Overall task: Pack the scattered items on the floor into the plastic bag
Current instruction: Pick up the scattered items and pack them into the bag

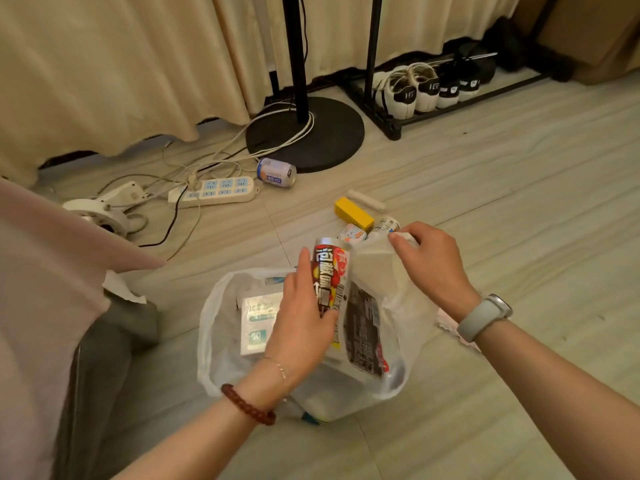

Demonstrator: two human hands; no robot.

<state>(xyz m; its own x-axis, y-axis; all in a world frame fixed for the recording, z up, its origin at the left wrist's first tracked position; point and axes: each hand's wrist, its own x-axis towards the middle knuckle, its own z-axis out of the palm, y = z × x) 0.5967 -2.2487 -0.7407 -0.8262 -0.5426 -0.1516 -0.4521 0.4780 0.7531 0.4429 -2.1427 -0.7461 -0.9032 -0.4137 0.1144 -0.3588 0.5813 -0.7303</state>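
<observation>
Head view: left hand [301, 327] gripping red snack packet [330, 271], hovering over open plastic bag [221, 341] at frame centre. Right hand [429, 261] pinching bag rim, holding mouth wide. Mid-pack, I reckon. Next: packet needs dropping inside, then yellow box [353, 213] and blue can [277, 172] still lying on floor, upper middle.

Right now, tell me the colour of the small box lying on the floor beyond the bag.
Yellow box, seen in the head view.
</observation>
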